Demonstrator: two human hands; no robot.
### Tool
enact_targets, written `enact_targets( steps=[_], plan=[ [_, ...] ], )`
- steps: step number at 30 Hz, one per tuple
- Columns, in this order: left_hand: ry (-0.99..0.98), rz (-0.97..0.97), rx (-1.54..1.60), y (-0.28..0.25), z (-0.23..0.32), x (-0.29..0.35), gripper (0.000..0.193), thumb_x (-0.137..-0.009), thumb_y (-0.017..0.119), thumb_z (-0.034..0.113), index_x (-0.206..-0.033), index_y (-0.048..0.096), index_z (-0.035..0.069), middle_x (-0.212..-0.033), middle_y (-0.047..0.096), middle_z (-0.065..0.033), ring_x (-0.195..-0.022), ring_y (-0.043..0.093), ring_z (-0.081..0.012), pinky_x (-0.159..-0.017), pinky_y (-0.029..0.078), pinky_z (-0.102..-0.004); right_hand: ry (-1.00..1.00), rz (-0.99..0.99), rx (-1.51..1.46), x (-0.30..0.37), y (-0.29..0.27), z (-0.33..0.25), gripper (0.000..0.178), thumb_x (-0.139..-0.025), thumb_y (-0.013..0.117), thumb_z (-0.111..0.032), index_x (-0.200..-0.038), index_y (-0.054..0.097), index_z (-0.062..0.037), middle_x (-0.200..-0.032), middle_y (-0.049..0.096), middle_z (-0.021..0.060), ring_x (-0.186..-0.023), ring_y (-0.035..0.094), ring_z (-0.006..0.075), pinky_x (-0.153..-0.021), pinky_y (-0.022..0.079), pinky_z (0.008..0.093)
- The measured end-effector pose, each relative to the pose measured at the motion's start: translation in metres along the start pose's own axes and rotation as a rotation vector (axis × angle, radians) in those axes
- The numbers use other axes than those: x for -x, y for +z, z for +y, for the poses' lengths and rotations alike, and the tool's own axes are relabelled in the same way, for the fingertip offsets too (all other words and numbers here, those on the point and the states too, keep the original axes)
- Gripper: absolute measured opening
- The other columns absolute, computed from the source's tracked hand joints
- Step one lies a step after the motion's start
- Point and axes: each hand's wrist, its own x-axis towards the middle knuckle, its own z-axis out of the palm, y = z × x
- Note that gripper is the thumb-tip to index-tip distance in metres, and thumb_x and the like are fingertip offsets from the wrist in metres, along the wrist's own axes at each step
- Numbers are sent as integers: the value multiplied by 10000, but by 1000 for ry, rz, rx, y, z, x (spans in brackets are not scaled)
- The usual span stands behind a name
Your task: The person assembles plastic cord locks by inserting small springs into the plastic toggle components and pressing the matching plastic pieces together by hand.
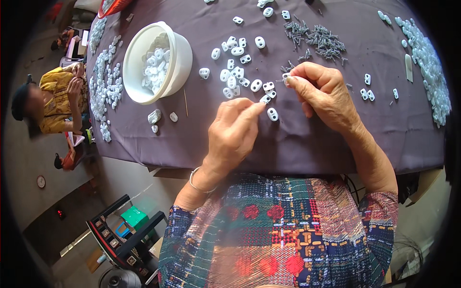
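Note:
My right hand (pixel 329 96) pinches a small white plastic cord-lock piece (pixel 286 78) between thumb and forefinger. A thin metal spring (pixel 279 80) sticks out on its left side. My left hand (pixel 234 126), with a bangle on its wrist, has thumb and forefinger closed on another white cord-lock piece (pixel 265 99), partly covered by the fingertips. Close by lie loose two-holed white cord locks, one (pixel 272 114) just below the gap between my hands. More cord locks (pixel 235 72) are scattered farther out to the left.
A heap of small springs (pixel 319 41) lies beyond my right hand. At left stands a white tub (pixel 185 60) partly filled with white pieces; more pieces (pixel 108 77) spread beside it. Another long pile (pixel 427 67) lines the right edge. Another person (pixel 55 98) sits at far left.

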Motion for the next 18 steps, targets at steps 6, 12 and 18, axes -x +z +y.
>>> enact_targets(
  steps=[6, 12, 18],
  plan=[
    [-113, 36, -120, -3, 8, -2, 255, -633, 740, 93, -847, 603, 72, -830, 563, -80, -771, 530, -258, -660, 449, -350, -9, -10, 47, -1, 0, -1, 140, -875, 584, -145, -848, 587, -8, -575, 490, -37, -446, 435, 24, -402, 345, 175],
    [-72, -2, 9, 11, 16, -10, 241, -645, 733, 109, -837, 589, 87, -812, 563, -50, -787, 527, -249, -670, 439, -355, -2, -13, 37, 3, 1, -2, 135, -874, 579, -129, -836, 589, -1, -566, 497, -37, -442, 437, 28, -398, 340, 183],
    [-155, 14, 259, 7, 21, -11, 199, -695, 714, 32, -857, 598, 42, -760, 619, -55, -655, 588, -178, -579, 477, -280, 17, -22, 45, 4, 0, 0, 137, -878, 577, -130, -839, 586, 1, -585, 509, -29, -449, 441, 29, -400, 346, 181]
  ],
)
